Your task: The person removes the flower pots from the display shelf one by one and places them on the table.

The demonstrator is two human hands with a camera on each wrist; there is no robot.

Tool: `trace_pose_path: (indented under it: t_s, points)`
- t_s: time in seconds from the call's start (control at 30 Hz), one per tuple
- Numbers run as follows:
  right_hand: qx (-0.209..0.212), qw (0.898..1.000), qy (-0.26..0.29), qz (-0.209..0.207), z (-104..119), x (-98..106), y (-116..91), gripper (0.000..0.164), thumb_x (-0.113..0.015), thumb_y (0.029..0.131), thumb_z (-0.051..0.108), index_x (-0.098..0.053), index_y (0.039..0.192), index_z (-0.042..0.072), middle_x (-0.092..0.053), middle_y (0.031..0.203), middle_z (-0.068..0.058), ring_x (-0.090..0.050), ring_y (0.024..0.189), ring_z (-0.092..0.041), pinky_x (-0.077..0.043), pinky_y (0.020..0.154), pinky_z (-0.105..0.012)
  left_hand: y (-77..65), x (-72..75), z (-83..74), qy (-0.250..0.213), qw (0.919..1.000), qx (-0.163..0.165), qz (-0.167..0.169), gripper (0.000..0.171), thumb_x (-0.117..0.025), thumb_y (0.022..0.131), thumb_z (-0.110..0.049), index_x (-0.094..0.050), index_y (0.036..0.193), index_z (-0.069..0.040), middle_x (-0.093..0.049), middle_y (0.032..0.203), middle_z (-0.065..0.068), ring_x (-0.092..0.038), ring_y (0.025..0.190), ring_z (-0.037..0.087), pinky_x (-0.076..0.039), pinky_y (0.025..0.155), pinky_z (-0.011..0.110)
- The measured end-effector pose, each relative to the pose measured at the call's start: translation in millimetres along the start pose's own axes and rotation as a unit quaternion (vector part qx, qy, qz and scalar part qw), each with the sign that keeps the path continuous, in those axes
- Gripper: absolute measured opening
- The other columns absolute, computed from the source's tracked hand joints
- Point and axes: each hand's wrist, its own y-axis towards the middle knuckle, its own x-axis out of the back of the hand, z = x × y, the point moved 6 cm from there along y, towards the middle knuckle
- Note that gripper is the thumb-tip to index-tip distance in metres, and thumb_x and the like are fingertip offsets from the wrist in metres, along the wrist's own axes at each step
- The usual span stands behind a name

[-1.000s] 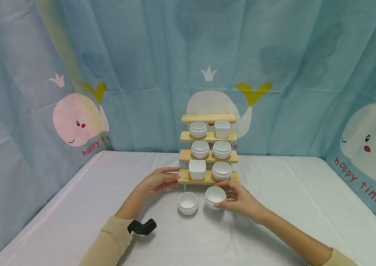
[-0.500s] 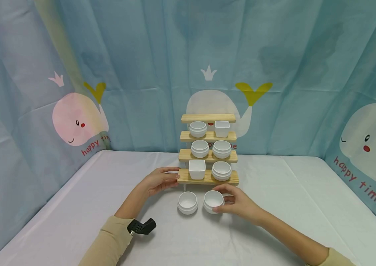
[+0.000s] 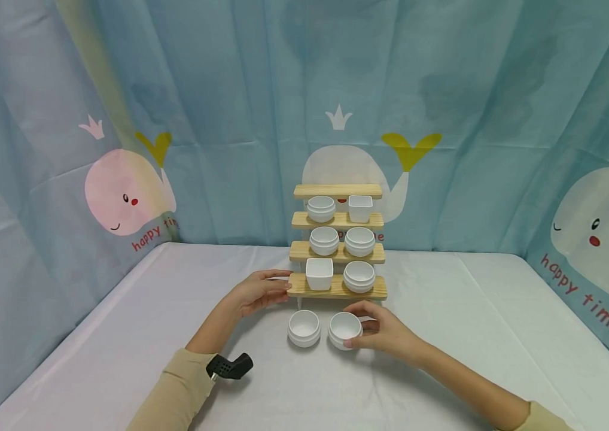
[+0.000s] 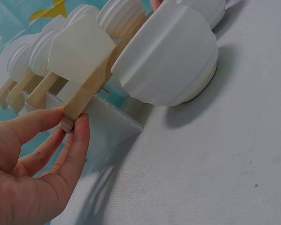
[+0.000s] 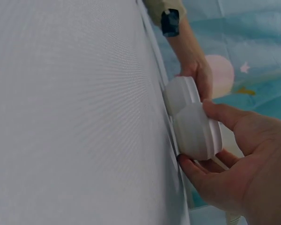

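A tiered wooden shelf rack (image 3: 338, 191) stands at the middle of the table. With thumb and fingers my left hand (image 3: 260, 293) pinches the left end of its lowest board (image 4: 86, 96). My right hand (image 3: 387, 335) holds a round white bowl (image 3: 343, 326) by its side, thumb in front and fingers behind, low at the tabletop. Just left of it sits a second round white bowl (image 3: 304, 330), in front of the rack. On the lowest board are a square white bowl (image 3: 319, 275) and a round white bowl (image 3: 359, 278).
Two round bowls stand on the second board, the left one (image 3: 323, 241) above the square bowl. Higher up are a round bowl (image 3: 321, 209) and a square one (image 3: 360, 209). The top board is bare. A blue whale-print curtain (image 3: 229, 179) hangs behind the white-covered table (image 3: 487, 317).
My right hand has brought its bowl a little toward me and left, away from the rack and alongside the other loose bowl. The left hand has stayed at the board.
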Motion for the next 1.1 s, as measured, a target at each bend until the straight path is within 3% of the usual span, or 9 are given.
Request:
trace_pose_path:
  t_s: [0.8,1.1]
  points:
    - [0.011,1.000,-0.013,0.013,-2.9,-1.7,1.6,0.062,-0.086,0.087,0.005,-0.053,0.137,-0.011,-0.061,0.133,-0.022,-0.066,0.117,-0.030,-0.059,0.090,-0.024,-1.5,-0.8,-2.0,0.000,1.0000,-0.002,0.004,0.056,-0.063,0.103,0.001,-0.043,0.155,0.008,-0.067,0.108,0.008,-0.070,0.084,0.010,-0.063,0.078,0.021]
    - [0.009,0.999,-0.027,0.017,1.7,0.0,-0.7,0.067,-0.086,0.089,0.007,-0.050,0.142,-0.012,-0.056,0.142,-0.026,-0.064,0.123,-0.033,-0.058,0.098,-0.027,-1.6,-1.1,-1.8,-0.004,1.0000,-0.004,0.004,0.055,-0.062,0.103,0.002,-0.043,0.155,0.009,-0.068,0.108,0.008,-0.070,0.085,0.010,-0.062,0.078,0.021]
